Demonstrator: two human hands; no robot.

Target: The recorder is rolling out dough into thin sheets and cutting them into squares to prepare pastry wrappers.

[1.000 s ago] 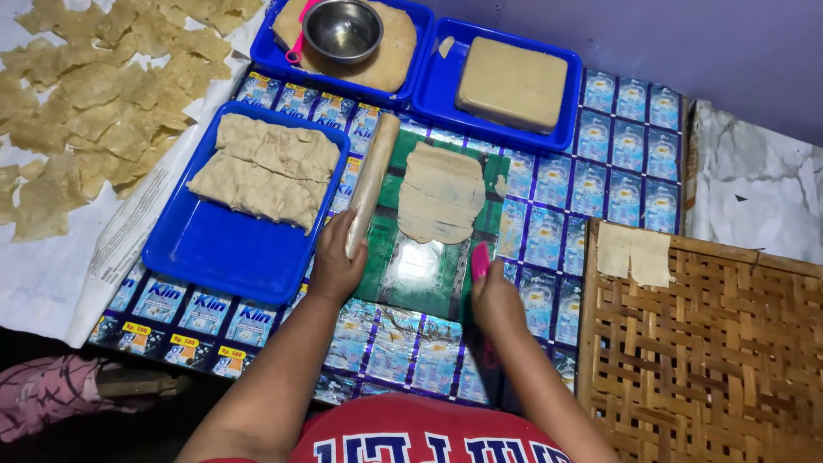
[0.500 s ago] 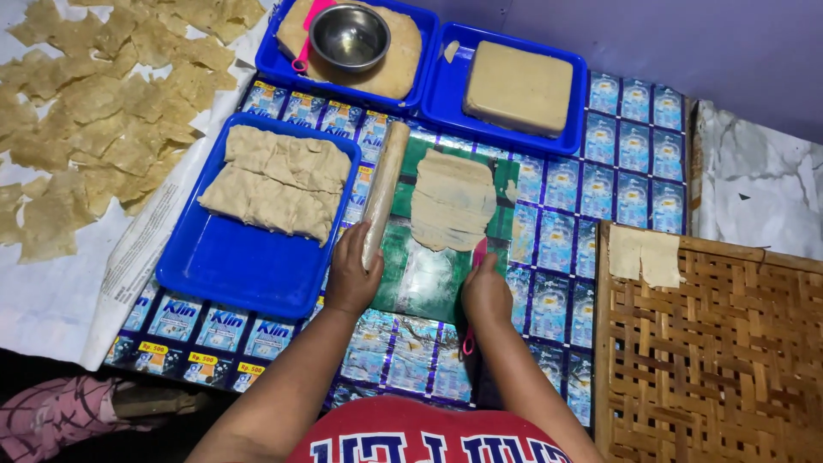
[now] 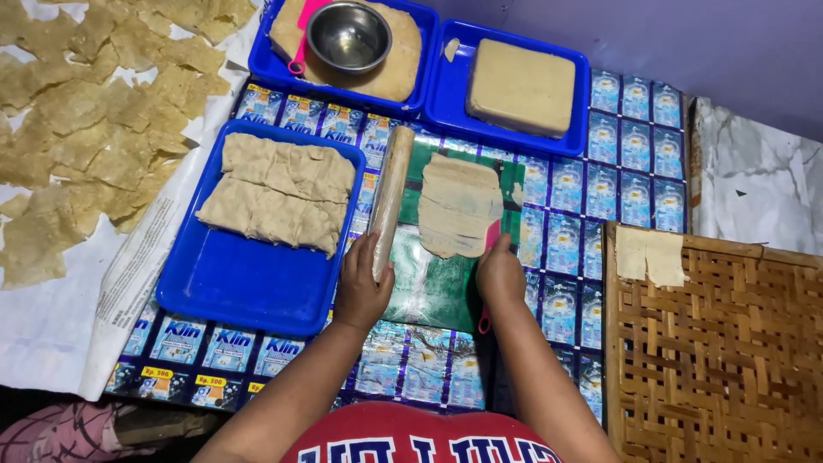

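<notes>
The largest thing in view is the mat of packets (image 3: pixel 600 180): rows of small rectangular sachets joined edge to edge, blue and white with pale centres, a yellow strip showing on the nearest row at lower left, spread over the floor as a work surface. On it to the left sits a big blue tray (image 3: pixel 231 283) carrying a stack of folded dough sheets (image 3: pixel 279 193), with two more blue trays along the far edge, one holding a steel bowl (image 3: pixel 348 34) on a round of dough and the other a squared dough block (image 3: pixel 521 86). A woven bamboo rack (image 3: pixel 720 360) lies to the right with one pale sheet on its corner, and many dried pieces (image 3: pixel 94 146) are scattered on white paper to the left. In the middle, on a green plastic sheet (image 3: pixel 429 287), lies the thin rolled dough sheet (image 3: pixel 459 206); it looks soft, limp and easily torn, best lifted by a supported edge. The left hand (image 3: pixel 360 287) is curled around the near end of the rolling pin (image 3: pixel 390 201), a stiff, light wooden rod just left of the dough. The right hand (image 3: pixel 500 274) is closed on a pink-handled tool (image 3: pixel 485 319) at the dough's near right edge.
</notes>
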